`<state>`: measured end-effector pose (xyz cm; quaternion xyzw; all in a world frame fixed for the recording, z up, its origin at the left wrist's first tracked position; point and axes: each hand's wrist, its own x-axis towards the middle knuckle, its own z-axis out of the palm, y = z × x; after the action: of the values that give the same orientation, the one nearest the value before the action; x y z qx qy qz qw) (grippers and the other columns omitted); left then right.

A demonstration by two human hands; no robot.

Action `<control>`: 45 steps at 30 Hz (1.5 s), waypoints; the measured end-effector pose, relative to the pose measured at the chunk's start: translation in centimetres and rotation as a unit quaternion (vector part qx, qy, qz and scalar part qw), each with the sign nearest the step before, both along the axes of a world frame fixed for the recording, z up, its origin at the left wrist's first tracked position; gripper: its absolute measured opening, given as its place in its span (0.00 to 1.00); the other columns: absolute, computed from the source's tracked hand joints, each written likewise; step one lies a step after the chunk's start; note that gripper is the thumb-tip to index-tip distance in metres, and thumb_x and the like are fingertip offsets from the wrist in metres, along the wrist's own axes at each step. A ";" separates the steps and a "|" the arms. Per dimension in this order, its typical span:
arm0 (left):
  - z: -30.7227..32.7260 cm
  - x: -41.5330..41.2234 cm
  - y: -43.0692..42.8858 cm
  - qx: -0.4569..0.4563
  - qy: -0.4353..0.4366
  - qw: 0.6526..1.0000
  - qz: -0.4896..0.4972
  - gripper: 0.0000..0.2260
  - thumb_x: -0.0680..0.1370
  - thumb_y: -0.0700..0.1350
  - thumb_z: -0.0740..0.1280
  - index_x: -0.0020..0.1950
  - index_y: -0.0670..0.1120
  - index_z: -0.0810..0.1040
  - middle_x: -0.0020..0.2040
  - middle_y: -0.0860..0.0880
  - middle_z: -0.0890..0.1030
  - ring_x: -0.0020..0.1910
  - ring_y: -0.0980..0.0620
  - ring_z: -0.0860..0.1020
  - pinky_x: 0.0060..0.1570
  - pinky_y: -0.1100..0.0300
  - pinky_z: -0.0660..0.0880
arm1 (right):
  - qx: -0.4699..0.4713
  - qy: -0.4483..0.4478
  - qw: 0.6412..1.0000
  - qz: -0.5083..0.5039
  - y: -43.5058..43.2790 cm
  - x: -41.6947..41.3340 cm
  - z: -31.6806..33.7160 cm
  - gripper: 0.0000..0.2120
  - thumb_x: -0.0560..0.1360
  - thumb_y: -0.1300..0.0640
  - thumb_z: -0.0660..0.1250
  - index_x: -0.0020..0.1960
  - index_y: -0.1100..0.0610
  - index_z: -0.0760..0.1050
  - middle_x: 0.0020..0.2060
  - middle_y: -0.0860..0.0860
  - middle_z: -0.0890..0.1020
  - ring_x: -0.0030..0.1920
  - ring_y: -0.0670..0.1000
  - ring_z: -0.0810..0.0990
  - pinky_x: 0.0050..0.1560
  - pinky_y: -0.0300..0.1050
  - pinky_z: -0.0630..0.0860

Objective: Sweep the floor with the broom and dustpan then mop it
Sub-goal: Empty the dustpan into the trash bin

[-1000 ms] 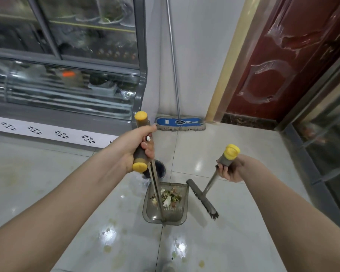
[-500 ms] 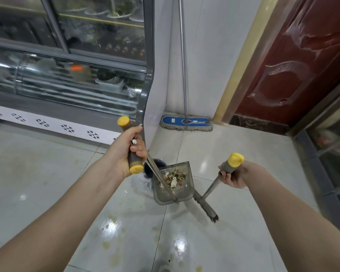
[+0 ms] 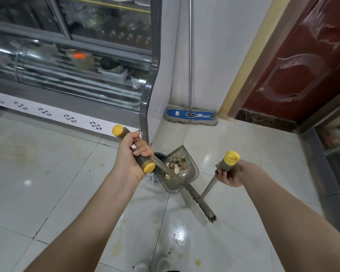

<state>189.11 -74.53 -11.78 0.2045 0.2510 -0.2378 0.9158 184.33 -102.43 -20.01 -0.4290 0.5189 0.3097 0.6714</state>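
Yellow-capped grey handles in both hands, that's what we've got from the head camera. Our left hand is wrapped tight round the grip of the dustpan, which is up off the floor and tipped at an angle. The scraps are piled inside it (bits of green and white, hard to tell more). The pan hangs right over a small bin with a clear liner, partly hiding it.

Our right hand is curled round the broom just under its yellow cap. The shaft slants down and left, and the brush head sits low by the tiles just beside the dustpan; we can't tell if the bristles actually touch.

The mop is well apart from both, its blue flat head on the floor and its pole leaning up the white wall in the corner between the glass display fridge and the red door. Yellowish stains show on the glossy tiles near our feet.
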 end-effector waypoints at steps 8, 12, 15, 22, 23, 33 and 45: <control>-1.8 -1.6 1.7 -0.046 0.019 0.996 0.072 0.18 0.77 0.42 0.61 0.26 0.47 0.64 0.18 0.54 0.61 0.13 0.58 0.61 0.14 0.69 0.60 | -0.008 -0.008 1.000 0.025 2.5 1.5 -1.0 0.15 0.79 0.58 0.57 0.35 0.61 0.67 0.24 0.56 0.73 0.16 0.50 0.74 0.16 0.30 0.67; -2.6 -3.2 2.5 -0.040 0.029 0.996 0.079 0.16 0.77 0.43 0.59 0.29 0.48 0.62 0.18 0.54 0.61 0.13 0.57 0.60 0.13 0.69 0.59 | -0.007 -0.010 0.999 0.041 3.7 2.1 -1.7 0.14 0.78 0.58 0.58 0.35 0.61 0.67 0.32 0.54 0.71 0.17 0.50 0.74 0.16 0.31 0.68; -3.2 -4.7 2.9 -0.026 0.040 0.996 0.074 0.16 0.77 0.45 0.60 0.29 0.48 0.63 0.17 0.54 0.61 0.13 0.58 0.60 0.14 0.70 0.59 | 0.000 -0.012 0.999 0.053 4.5 2.3 -2.1 0.14 0.78 0.58 0.59 0.34 0.61 0.68 0.24 0.56 0.74 0.17 0.50 0.74 0.17 0.30 0.68; -5.0 -8.1 5.0 0.063 0.079 0.994 0.035 0.13 0.76 0.48 0.65 0.33 0.47 0.68 0.20 0.54 0.63 0.15 0.60 0.62 0.17 0.72 0.62 | 0.010 -0.016 0.999 0.037 6.7 1.0 -2.5 0.14 0.78 0.55 0.58 0.35 0.59 0.67 0.21 0.55 0.74 0.17 0.50 0.74 0.16 0.30 0.68; -5.2 -8.5 5.5 0.087 0.084 0.992 0.027 0.12 0.75 0.48 0.66 0.35 0.47 0.68 0.21 0.54 0.64 0.16 0.60 0.64 0.18 0.72 0.64 | 0.009 -0.016 0.999 0.032 7.2 0.7 -2.5 0.15 0.78 0.55 0.59 0.35 0.59 0.67 0.21 0.55 0.74 0.17 0.50 0.74 0.16 0.30 0.68; -6.8 -11.4 11.1 0.174 0.145 0.974 0.010 0.10 0.76 0.38 0.62 0.57 0.45 0.70 0.58 0.38 0.70 0.52 0.36 0.80 0.31 0.52 0.81 | 0.011 -0.015 1.000 -0.004 13.1 -1.8 -3.5 0.15 0.79 0.55 0.56 0.36 0.61 0.67 0.23 0.55 0.73 0.17 0.49 0.74 0.15 0.30 0.67; -9.2 -12.3 15.0 0.019 0.167 0.986 0.001 0.09 0.72 0.32 0.56 0.49 0.40 0.72 0.37 0.37 0.82 0.48 0.42 0.82 0.34 0.57 0.81 | 0.048 -0.021 0.997 -0.055 17.0 -3.6 -4.9 0.13 0.79 0.56 0.55 0.37 0.58 0.66 0.22 0.55 0.73 0.17 0.48 0.73 0.16 0.30 0.67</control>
<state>176.81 -59.51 -21.00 0.1789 0.4047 -0.2632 0.8573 180.70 -85.42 -24.87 -0.3735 0.5121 0.2875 0.7180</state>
